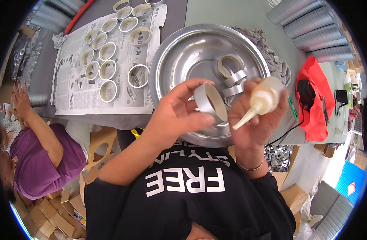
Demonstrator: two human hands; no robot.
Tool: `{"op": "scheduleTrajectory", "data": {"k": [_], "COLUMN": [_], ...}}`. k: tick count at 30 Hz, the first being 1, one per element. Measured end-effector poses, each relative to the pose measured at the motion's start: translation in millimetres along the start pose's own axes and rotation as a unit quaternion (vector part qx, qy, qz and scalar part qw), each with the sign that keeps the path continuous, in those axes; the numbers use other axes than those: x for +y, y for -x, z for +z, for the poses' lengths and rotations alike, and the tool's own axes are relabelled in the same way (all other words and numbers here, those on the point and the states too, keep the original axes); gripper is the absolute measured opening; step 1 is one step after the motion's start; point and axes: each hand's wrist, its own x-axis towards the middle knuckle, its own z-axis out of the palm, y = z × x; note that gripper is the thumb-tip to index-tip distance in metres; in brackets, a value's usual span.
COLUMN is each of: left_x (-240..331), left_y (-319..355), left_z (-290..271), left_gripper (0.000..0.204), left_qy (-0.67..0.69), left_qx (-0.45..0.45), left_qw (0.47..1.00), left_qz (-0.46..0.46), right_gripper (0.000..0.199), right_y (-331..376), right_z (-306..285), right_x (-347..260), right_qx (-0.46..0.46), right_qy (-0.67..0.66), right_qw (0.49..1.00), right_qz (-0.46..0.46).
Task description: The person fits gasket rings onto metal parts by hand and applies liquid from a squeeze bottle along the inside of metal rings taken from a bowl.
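Left hand (179,110): closed around a silver ring (210,103), a short band with a pale inner face, thumb along its lower edge and fingers behind it; ring held on edge, opening turned toward the right hand.

Right hand (253,116): wrapped around a small squeeze bottle (263,100) of cream-coloured glue, tilted, its tapered nozzle pointing down and toward the left hand; nozzle tip just beside the ring's lower rim, contact cannot be told. A thin bangle (249,168) sits on this wrist.

Round metal basin (171,52): directly beyond and beneath both hands, shiny, shallow. Inside it, just beyond the right hand's fingers, a small heap of loose silver rings (233,76), one lying flat with its opening up, others on edge.

Newspaper sheet (79,92): well beyond the left hand, off to its outer side, spread on the grey table. On it, rows of pale rings (108,91) lying flat, set apart from one another.

Grey cloth (277,60): beyond the right hand, tucked against the basin's far rim.

Red bag (315,100): to the outer side of the right hand, with a black cable running from it.

Stacked ribbed metal tubes (311,28): far beyond the right hand.

Another person in a purple top (35,160): well off to the left hand's outer side, one hand (21,100) resting at the table edge
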Motion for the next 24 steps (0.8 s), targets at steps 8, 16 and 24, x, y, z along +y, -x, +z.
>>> {"op": "scheduleTrajectory", "data": {"k": [8, 16, 24], "left_x": [27, 27, 34], "left_y": [25, 29, 32], "left_z": [-5, -1, 9], "left_gripper": [0.055, 0.056, 0.064], "left_qy": [0.228, 0.215, 0.032], "left_qx": [-0.037, -0.016, 0.014], "left_qw": [0.95, 0.942, 0.982], "left_qz": [-0.212, -0.257, -0.183], "right_gripper": [0.076, 0.073, 0.066], "right_y": [23, 25, 28], "right_z": [2, 7, 13], "right_x": [-40, -23, -24], "right_qx": [-0.186, -0.39, -0.4], "right_qy": [0.395, 0.601, 0.601], "right_qw": [0.713, 0.534, 0.529], "right_qz": [-0.548, -0.449, -0.446]}}
